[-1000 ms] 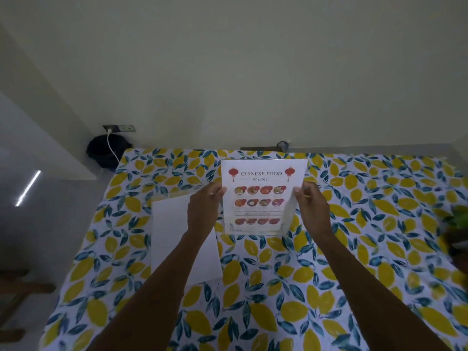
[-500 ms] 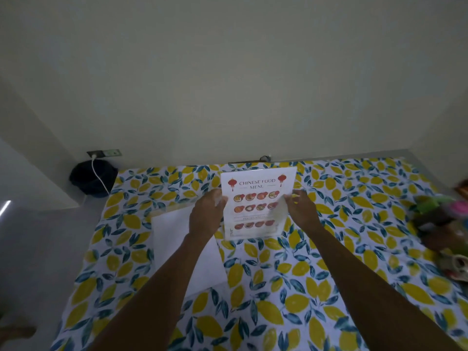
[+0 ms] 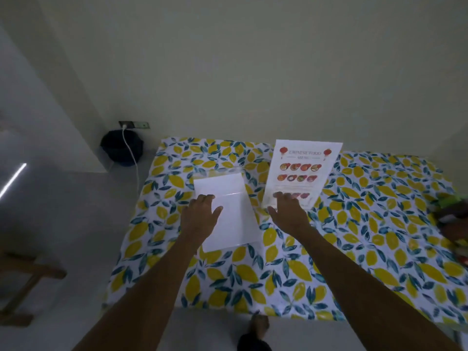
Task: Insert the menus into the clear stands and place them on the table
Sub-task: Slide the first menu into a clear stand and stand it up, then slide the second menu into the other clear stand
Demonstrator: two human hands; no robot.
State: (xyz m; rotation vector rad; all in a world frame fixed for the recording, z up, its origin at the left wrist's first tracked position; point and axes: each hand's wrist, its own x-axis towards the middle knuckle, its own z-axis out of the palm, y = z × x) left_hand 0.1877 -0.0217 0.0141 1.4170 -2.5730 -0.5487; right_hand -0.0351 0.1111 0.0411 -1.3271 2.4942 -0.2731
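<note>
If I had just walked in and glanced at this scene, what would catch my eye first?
Probably the loud lemon-and-leaf tablecloth covering the whole table. Next, the bright Chinese food menu standing near the far edge, with the right hand at its lower edge. To its left, the left hand rests on a plain white sheet lying flat on the cloth.
</note>
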